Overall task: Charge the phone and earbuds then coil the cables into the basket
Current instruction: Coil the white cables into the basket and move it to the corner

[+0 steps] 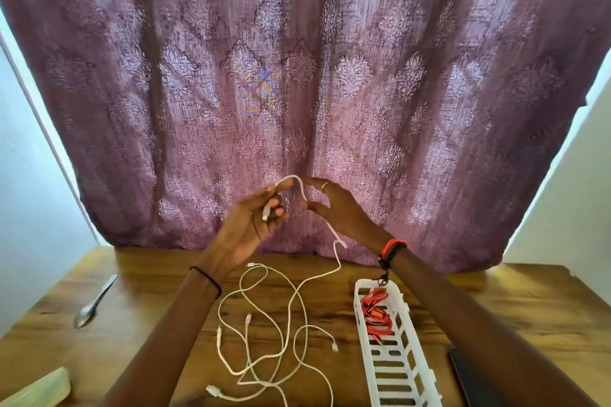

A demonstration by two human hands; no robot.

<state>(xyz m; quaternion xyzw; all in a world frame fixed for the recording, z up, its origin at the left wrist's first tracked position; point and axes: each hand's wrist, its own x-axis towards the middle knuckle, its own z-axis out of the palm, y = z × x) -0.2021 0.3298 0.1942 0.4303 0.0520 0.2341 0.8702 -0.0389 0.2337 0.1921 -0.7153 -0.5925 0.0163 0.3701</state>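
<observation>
My left hand (pixel 253 225) is raised above the table and grips the plug end of a white cable (pixel 299 187). The cable arches over to my right hand (pixel 334 208), which pinches it a little further along. From there it drops to the wooden table (pixel 158 277) and joins a loose tangle of white cables (pixel 264 334) with several plugs showing. A white slatted basket (pixel 393 370) lies to the right of the tangle and holds a coiled red cable (pixel 375 314) at its far end. A dark flat object, perhaps the phone (pixel 463 377), lies right of the basket, partly hidden by my right forearm.
A metal spoon (pixel 94 302) lies near the table's left edge. A pale green object (pixel 39 388) sits at the bottom left corner. A purple patterned curtain (pixel 297 76) hangs behind the table's far edge.
</observation>
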